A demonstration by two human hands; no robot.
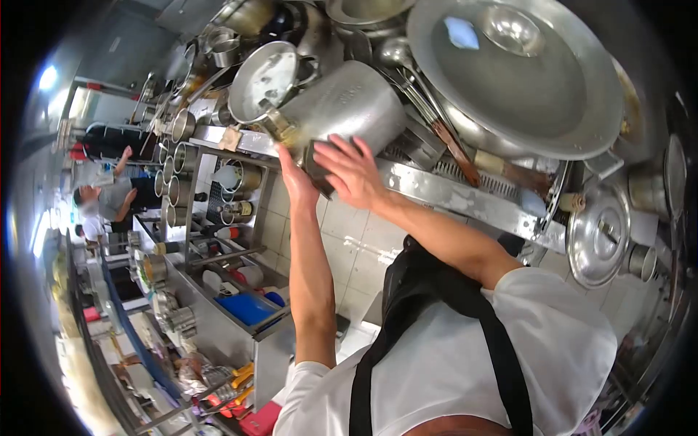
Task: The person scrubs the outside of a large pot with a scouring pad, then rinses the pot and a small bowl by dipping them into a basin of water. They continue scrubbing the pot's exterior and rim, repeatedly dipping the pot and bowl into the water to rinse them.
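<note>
Between my hands is a dark, flat-sided rectangular piece [314,161], tilted, whose kind I cannot make out. My left hand [298,180] supports it from the left, its fingers partly hidden. The fingers of my right hand [349,174] bend over its right side. Just beyond them a big aluminium pot [349,102] lies on its side on the metal counter. One of its handles [280,125] sticks out close to my left fingertips.
A wide metal basin [523,87] fills the far right. Whisks and brushes with wooden handles [454,149] lie beside the pot, near a white-bottomed pan [265,80]. A round lid [598,232] stands at right. Shelves with pots [178,189] and another person [109,196] are at left.
</note>
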